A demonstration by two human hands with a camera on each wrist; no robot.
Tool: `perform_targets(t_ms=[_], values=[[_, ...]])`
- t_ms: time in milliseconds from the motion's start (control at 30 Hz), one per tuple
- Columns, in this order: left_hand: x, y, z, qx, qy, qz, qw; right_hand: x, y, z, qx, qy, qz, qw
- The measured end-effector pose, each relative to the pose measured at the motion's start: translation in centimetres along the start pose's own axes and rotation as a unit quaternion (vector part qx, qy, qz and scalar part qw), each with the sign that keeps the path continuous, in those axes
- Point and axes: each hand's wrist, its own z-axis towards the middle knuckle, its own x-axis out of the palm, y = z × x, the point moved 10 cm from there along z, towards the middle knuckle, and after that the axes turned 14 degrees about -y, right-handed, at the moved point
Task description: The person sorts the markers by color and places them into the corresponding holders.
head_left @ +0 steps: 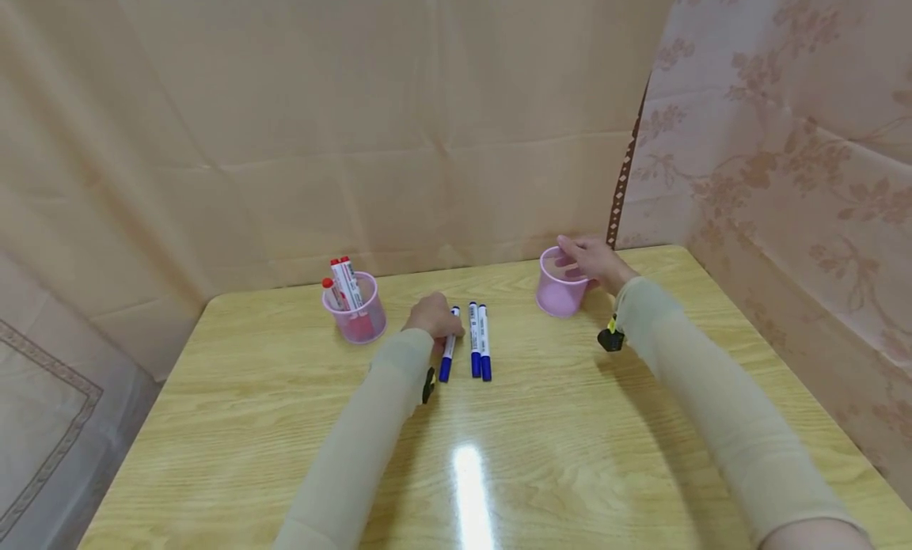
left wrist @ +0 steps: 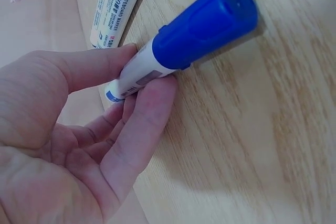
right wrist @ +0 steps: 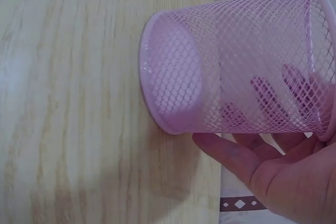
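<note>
The left hand [head_left: 432,318] has a pinching grasp on a blue-capped marker [head_left: 446,366]: the thumb and the fingers press its white barrel, and the blue cap points out of this grip, toward the person. Whether this marker is fully lifted from the table [head_left: 541,439], I cannot tell.

Just to the right of this grip lie two other blue markers [head_left: 475,340], close side by side, their capped ends also toward the person. They are the nearest obstacle, because they lie between the left grip and the pink mesh cup [head_left: 559,298] at the right hand [head_left: 601,262]. That hand grasps the cup from its right side; several fingers are seen through the mesh. The cup stands roughly upright, with its mouth upward.

To the left of the left grip, and a little farther from the person, stands a second pink cup [head_left: 368,326], in which red-capped markers [head_left: 347,287] lean with their caps above the rim. Behind both grips hangs a beige curtain [head_left: 356,138], and to the right of the right grip hangs a floral cloth [head_left: 805,138].
</note>
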Motion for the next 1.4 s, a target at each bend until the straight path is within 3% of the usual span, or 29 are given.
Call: perform_targets(t_ms=[333,467,600,667,767,900,1033,1200,1400], values=[[-0.2,-0.1,-0.3,0.006,0.029,-0.012,0.9995,-0.2,-0.5,0.4,-0.01,-0.035,-0.003,0.999],[-0.9,-0.8,0.0,0.027,0.026,-0.013,0.9992,-0.5,-0.4,0.6,-0.021,-0.062,-0.002,0.998],[-1.6,-1.7,0.2,0.042,0.02,-0.039,0.9982,-0.5,0.0,0.6,-0.052,-0.076,-0.014,0.996],[-1.7,-2.4,0.1,0.048,0.034,-0.072,0.9957,-0.6,0.1,0.4,-0.063,-0.081,-0.028,0.994],[-1.4,-4.1,-0.3,0.076,0.075,-0.134,0.9853,-0.7,0.2,0.0,-0.07,-0.08,-0.062,0.992],[-1.2,-6.3,-1.0,0.112,0.131,-0.217,0.9609,-0.6,0.2,-0.4,-0.065,-0.072,-0.101,0.99],[-0.9,-7.7,-1.2,0.121,0.171,-0.267,0.9409,-0.5,-0.1,-0.3,-0.055,-0.07,-0.109,0.99],[-0.6,-8.3,-1.1,0.112,0.185,-0.281,0.9351,-0.1,-0.1,-0.1,-0.058,-0.066,-0.11,0.99],[0.6,-9.7,-1.1,0.109,0.201,-0.283,0.9315,-0.8,0.2,-0.3,-0.075,-0.077,-0.155,0.982]])
